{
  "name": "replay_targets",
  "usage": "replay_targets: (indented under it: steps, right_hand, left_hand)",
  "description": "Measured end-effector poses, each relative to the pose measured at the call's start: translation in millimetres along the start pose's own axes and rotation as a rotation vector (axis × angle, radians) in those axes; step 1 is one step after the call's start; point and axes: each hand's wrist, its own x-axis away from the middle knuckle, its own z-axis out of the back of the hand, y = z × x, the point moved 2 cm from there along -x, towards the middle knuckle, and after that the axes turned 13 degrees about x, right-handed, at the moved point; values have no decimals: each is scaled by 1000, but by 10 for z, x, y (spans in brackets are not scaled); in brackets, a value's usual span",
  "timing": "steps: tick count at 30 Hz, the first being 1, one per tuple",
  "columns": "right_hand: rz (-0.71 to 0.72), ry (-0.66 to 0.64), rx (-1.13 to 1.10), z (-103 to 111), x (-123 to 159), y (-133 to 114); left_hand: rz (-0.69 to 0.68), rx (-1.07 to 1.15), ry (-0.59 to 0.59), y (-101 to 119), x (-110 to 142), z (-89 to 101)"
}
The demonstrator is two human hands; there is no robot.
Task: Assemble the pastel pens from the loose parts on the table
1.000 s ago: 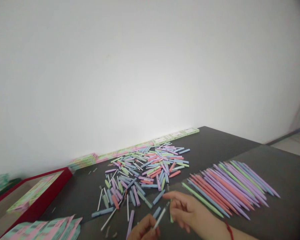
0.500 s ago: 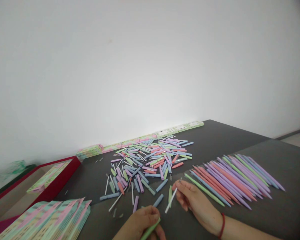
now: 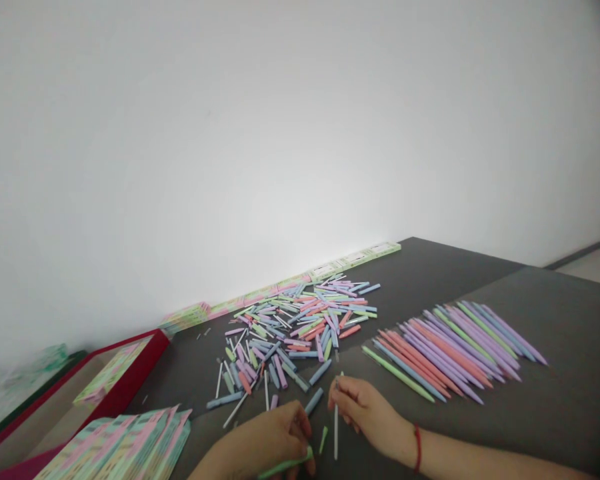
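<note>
Near the front of the dark table [image 3: 455,273], the right hand [image 3: 365,405] has its thumb and fingers drawn narrow, pinching a slim white rod [image 3: 336,433] by its far end, so that the rod points toward the near side; whether its near tip meets the tabletop, I cannot tell. To the left, the left hand [image 3: 275,433] curls its fingers about a light green tube [image 3: 286,465], which slants down toward the near left and is partly hidden by the hand. A short light green piece [image 3: 323,440] sits between the two hands, touching neither, and a blue barrel [image 3: 314,401] lies just beyond the left fingers. A red cord [image 3: 418,448] circles the right wrist. Farther out, a loose heap of pen parts [image 3: 300,320] spreads across the middle in purple, blue, green and coral, with white rods mixed in. Right of the heap, a row of pens [image 3: 445,353] lies side by side, tapered ends toward the near right, a green one leftmost. At the far side, flat printed boxes [image 3: 355,258] line the white wall [image 3: 300,133]. On the left, a red box [image 3: 153,353] holds a pale green and pink pack [image 3: 113,373], and fanned packets [image 3: 120,443] lie nearer.
</note>
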Motion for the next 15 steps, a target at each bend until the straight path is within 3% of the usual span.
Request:
replay_targets:
  steps: [5, 10, 13, 15]
  right_hand:
    - [67, -99, -34, -28, 80, -139]
    - [12, -49, -85, -62, 17, -76]
    - [-55, -17, -162, -77, -55, 24]
    - [-73, -3, -196, -78, -81, 59]
  left_hand:
    - [-120, 207, 46, 175, -100, -2]
    - [-172, 276, 102, 42, -248, 34]
    - [-196, 336, 67, -46, -264, 116]
    - [-293, 385, 35, -87, -246, 166]
